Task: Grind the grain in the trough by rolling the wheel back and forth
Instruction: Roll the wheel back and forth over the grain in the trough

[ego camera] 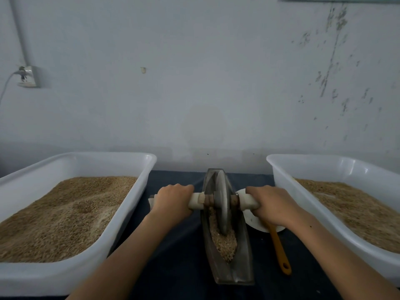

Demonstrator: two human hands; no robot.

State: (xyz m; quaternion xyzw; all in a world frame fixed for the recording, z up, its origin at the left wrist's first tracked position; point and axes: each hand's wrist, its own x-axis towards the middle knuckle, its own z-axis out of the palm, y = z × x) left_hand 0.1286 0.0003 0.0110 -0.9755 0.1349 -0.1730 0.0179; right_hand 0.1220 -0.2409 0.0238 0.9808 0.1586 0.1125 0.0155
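Socket box [28, 76] on grey wall at far left, white cable plugged in and trailing down off frame.

Large white rectangular plastic tub [26, 276] at left on dark blue tablecloth [171, 260], filled with a mounded layer of tan grain [65, 215]. Near right corner close to left forearm; contact cannot be told.

Left hand [173, 199]: fingers curled over and wrapped round the white cylindrical left handle [195, 201] of the axle, knuckles up, grip closed tight on it. Outer end of handle showing past the hand at left.

Long, narrow, boat-shaped dark metal trough [244, 256] at centre, lengthwise away from the person, resting on the cloth between the two forearms. Crushed pale-brown grain [223, 243] lying along the channel, heaped mostly in the near half. Grey metal disc wheel [223, 204] standing upright on edge in the channel, about mid-length toward the far end, lower rim sunk into the grain. Brown axle collars visible on both sides of the disc.

Right hand [275, 204]: fingers curled round the white right handle [247, 201], gripping it firmly, thumb side toward the wheel.

White round dish [257, 224] just right of the trough, partly hidden under the right hand. Orange-handled utensil [280, 250] with its working end in the dish under the hand, handle lying on the cloth toward the person; type cannot be told.

Second white rectangular plastic tub [287, 191] at far right, also holding tan grain [357, 211], cut off by frame edge.
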